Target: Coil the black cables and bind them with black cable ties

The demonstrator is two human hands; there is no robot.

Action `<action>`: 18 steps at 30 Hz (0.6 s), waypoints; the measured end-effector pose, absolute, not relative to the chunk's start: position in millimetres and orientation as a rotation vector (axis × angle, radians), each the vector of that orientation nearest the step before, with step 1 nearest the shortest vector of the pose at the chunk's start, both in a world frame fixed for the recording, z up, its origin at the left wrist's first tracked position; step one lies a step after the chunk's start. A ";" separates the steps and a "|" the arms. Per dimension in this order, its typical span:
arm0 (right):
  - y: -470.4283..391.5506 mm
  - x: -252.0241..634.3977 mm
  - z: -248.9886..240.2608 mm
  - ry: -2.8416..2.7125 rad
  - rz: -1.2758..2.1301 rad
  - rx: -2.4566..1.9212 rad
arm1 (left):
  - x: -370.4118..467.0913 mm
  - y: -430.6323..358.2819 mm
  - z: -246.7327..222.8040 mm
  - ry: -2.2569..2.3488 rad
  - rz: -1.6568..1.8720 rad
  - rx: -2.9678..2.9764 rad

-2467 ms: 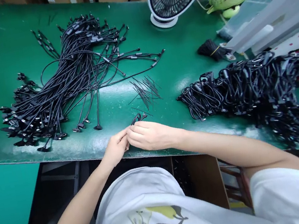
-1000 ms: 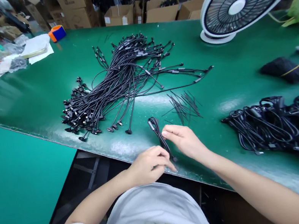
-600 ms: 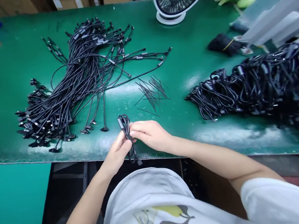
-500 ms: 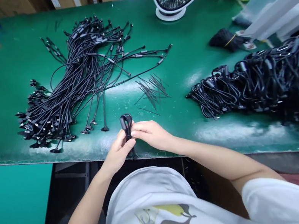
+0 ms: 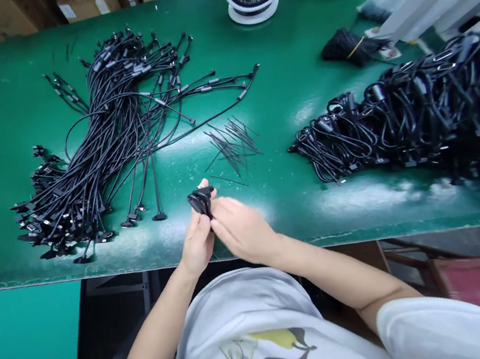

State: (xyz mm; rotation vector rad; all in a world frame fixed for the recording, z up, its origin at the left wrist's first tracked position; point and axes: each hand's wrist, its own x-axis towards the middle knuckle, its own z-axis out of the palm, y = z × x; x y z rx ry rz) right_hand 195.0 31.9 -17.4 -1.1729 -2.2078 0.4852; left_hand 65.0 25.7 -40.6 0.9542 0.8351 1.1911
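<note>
Over the glossy green counter (image 5: 280, 197), the left hand (image 5: 198, 245) clamps a folded black cable bundle (image 5: 200, 201), seemingly steadying it for the right hand (image 5: 244, 228), whose grip I can't tell.

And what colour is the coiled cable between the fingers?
Black coiled cable, best seen in the head view.

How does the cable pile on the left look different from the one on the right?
The left pile has long, stretched-out cables; the right pile has cables folded into loops. The left pile is all in view; the right pile reaches the picture's edge. Both are black and lie on the green table.
</note>
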 end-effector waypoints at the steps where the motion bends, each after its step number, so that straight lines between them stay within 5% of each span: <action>1: 28.6 192.1 -18.7 -2.227 0.403 -1.184 | 69.0 27.7 -39.6 0.824 1.198 0.925; 7: 25.1 184.1 -33.7 -2.223 -0.002 -1.421 | 82.0 36.3 -40.2 0.836 1.148 0.857; 18: 29.4 230.2 -52.6 -2.519 0.052 -1.500 | 63.9 49.3 -38.7 1.146 1.036 0.975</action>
